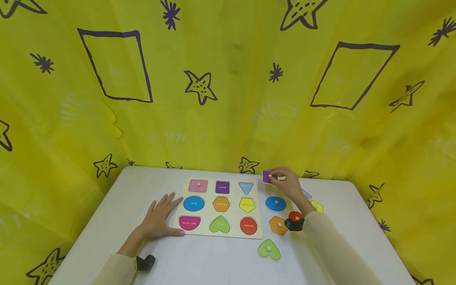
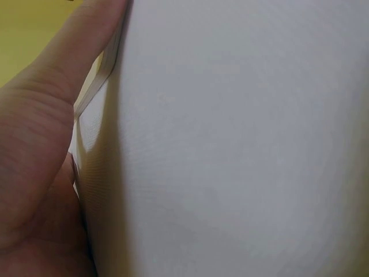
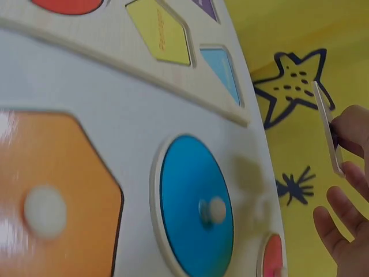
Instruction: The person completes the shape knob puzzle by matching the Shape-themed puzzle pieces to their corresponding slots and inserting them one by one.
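Observation:
My right hand pinches the knob of a purple square puzzle piece and holds it up beyond the board's far right corner. In the right wrist view the piece appears edge-on, clear of the table. My left hand lies spread at the left edge of the wooden shape board, fingertips and thumb at its edge. A pink rectangle piece with a knob sits in the board's far left recess. The purple square recess beside it shows its printed label.
Right of the board lie knobbed pieces: a blue oval, an orange hexagon, a green heart, a red circle and a yellow pentagon. My right arm partly covers some. A yellow patterned curtain hangs behind the white table.

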